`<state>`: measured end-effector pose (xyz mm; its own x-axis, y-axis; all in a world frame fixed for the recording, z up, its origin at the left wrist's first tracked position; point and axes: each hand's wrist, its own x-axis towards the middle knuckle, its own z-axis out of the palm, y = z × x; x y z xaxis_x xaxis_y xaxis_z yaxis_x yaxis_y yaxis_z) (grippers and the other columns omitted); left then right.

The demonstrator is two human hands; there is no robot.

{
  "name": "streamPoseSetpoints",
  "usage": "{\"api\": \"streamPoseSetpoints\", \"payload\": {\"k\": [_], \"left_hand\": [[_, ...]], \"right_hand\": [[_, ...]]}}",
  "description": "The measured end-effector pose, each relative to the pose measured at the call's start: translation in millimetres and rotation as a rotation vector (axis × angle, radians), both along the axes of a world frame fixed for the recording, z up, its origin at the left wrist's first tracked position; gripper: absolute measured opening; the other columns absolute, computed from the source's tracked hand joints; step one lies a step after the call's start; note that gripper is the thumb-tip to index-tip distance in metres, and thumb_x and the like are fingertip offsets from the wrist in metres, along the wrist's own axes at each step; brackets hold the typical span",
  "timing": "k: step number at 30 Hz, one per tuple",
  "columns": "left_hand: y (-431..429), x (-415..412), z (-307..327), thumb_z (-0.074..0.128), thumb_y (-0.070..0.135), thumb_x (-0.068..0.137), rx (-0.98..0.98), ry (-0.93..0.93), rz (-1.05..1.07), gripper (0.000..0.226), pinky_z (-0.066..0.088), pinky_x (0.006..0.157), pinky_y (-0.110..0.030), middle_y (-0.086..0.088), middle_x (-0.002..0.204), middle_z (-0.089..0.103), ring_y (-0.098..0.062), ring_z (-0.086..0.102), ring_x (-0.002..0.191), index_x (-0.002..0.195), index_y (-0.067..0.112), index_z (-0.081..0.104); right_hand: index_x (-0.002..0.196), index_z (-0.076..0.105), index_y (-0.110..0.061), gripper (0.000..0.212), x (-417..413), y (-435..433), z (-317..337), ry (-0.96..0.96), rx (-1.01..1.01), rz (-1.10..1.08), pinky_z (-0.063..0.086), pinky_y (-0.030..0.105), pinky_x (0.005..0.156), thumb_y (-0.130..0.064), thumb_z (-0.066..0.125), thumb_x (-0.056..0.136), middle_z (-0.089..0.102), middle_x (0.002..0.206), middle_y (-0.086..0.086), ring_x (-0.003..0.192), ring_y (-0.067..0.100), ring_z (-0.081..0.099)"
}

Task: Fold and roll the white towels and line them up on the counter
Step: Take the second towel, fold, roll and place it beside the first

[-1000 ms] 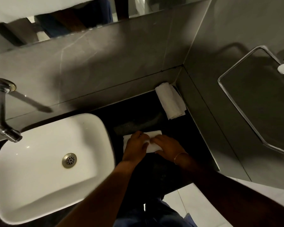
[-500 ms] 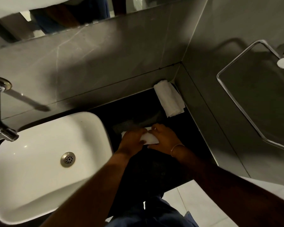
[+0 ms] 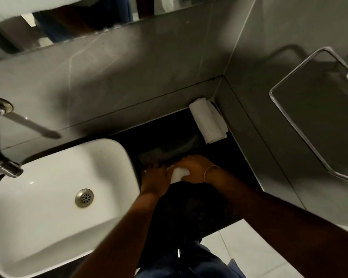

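A small white towel (image 3: 179, 174) lies on the black counter (image 3: 191, 205), rolled tight between both my hands. My left hand (image 3: 156, 180) presses on its left part and my right hand (image 3: 197, 167), with a thin bangle at the wrist, covers its right part. Only a short middle piece of the roll shows. Two rolled white towels (image 3: 209, 121) lie side by side in the far right corner of the counter, against the grey walls.
A white basin (image 3: 54, 201) with a metal drain fills the left of the counter, and a chrome tap (image 3: 0, 155) hangs over its left edge. A metal towel rail (image 3: 301, 133) sticks out from the right wall. The mirror's lower edge runs along the top.
The towel under my hands has shrunk from a flat folded strip to a tight roll. Both hands have closed in over it and shifted slightly away from me.
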<state>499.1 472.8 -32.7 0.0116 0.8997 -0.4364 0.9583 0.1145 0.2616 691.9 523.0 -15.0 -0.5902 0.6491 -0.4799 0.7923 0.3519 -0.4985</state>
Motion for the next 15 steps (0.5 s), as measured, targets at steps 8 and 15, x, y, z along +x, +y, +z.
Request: {"api": "streamPoseSetpoints", "payload": {"k": [8, 15], "left_hand": [[-21, 2, -3, 0.025, 0.036, 0.103, 0.161, -0.149, 0.06, 0.05, 0.018, 0.124, -0.052, -0.001, 0.148, 0.055, -0.021, 0.045, 0.143, 0.14, 0.027, 0.057], [-30, 1, -1, 0.051, 0.003, 0.096, 0.226, -0.394, 0.253, 0.06, -0.006, 0.125, -0.025, 0.0, 0.161, 0.039, -0.029, 0.025, 0.154, 0.149, 0.03, 0.046]], "right_hand": [[0.147, 0.046, -0.028, 0.069, 3, -33, -7, 0.081, 0.019, -0.041, 0.043, 0.038, 0.113, -0.05, 0.073, 0.087, 0.053, 0.146, 0.004, 0.131, 0.024, 0.05], [0.13, 0.062, -0.012, 0.053, -10, -89, -38, 0.1, 0.226, -0.017, 0.054, 0.044, 0.096, -0.038, 0.073, 0.086, 0.057, 0.139, 0.016, 0.121, 0.036, 0.059]]}}
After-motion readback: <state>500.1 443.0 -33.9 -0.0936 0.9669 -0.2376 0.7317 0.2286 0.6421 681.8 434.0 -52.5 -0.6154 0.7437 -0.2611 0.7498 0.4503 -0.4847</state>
